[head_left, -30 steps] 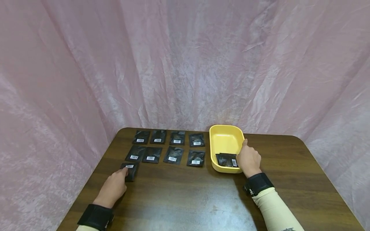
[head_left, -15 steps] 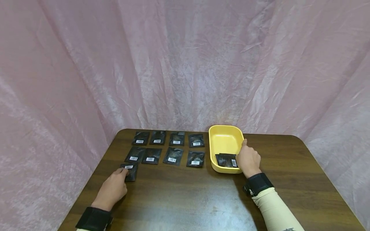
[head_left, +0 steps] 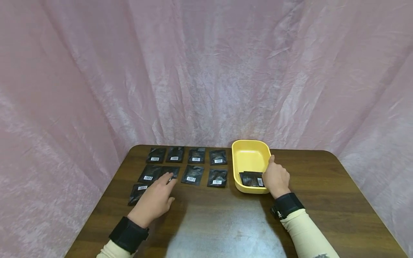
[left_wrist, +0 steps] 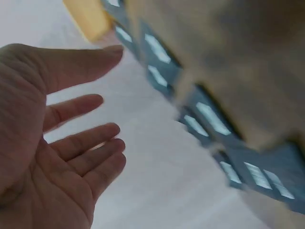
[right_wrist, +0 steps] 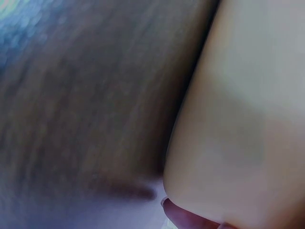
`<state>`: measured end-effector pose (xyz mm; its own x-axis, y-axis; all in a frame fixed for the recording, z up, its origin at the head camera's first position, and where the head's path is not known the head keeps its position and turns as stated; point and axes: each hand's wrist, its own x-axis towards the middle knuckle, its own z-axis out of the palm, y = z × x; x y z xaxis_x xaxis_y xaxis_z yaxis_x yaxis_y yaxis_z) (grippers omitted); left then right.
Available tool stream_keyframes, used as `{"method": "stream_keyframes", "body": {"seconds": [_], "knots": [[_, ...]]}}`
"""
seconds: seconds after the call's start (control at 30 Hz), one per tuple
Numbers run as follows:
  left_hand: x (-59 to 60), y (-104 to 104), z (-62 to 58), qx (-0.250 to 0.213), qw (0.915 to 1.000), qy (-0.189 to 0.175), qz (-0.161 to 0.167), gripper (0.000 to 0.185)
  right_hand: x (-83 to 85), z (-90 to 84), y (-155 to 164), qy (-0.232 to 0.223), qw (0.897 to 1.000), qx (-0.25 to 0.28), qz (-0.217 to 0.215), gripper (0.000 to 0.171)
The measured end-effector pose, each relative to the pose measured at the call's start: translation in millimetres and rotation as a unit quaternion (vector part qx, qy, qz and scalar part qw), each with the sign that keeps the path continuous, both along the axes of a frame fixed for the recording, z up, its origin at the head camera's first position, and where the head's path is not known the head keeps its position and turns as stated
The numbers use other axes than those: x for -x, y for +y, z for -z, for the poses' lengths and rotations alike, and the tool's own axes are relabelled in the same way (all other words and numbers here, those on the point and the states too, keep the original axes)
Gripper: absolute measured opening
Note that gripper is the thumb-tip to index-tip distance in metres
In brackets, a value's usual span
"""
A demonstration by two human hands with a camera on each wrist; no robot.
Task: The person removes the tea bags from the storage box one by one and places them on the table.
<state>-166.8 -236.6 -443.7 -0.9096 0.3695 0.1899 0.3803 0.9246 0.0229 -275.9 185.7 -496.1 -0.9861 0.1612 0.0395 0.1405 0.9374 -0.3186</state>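
Several black foil packets with white barcode labels lie in rows on the brown table (head_left: 226, 222). My left hand (head_left: 164, 189) hovers open and empty over the second row, its fingertips above one packet (head_left: 172, 170). The left wrist view shows its bare palm (left_wrist: 57, 157) with fingers spread. A single packet (head_left: 137, 192) lies just left of that hand. My right hand (head_left: 274, 178) grips the right rim of the yellow tray (head_left: 250, 157), index finger stretched along the rim. Two black packets (head_left: 251, 178) lie in the tray's near end. The right wrist view is a blur of tray wall (right_wrist: 238, 119) and table.
Pink cloth (head_left: 206, 71) hangs close behind and on both sides of the table. The top row of packets (head_left: 196, 155) sits near the back edge. Bare wood lies in front of the tray and to its right.
My left hand has let go of the front-left packet, lifted and swung right over the second row. The packet stays where it was laid. The right hand and tray have not moved.
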Motion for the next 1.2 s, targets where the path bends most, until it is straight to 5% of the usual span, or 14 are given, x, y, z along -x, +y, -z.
{"method": "stream_keyframes", "body": {"seconds": [0.3, 0.6, 0.8, 0.93, 1.2], "knots": [[23.4, 67, -20.6, -0.002, 0.9858, 0.05, 0.161, 0.055, 2.1, -1.9, -1, 0.016, 1.0, 0.0, -0.004, 0.081], [56.2, 153, -18.8, -0.026, 0.9613, -0.013, 0.274, 0.04, 1.2, 1.0, -3, 0.016, 1.0, -0.003, -0.002, 0.08], [97.2, 192, 2.7, -0.08, 0.9497, -0.082, 0.292, 0.034, 0.5, 2.9, -3, 0.026, 1.0, -0.001, -0.002, 0.08], [120.0, 208, 21.4, -0.06, 0.9485, -0.116, 0.289, 0.036, -0.7, 2.7, -2, 0.029, 1.0, -0.001, -0.001, 0.08], [133.2, 237, 21.2, 0.033, 0.9461, -0.199, 0.253, 0.06, -2.5, 2.4, -1, 0.027, 1.0, -0.004, -0.002, 0.081]]}}
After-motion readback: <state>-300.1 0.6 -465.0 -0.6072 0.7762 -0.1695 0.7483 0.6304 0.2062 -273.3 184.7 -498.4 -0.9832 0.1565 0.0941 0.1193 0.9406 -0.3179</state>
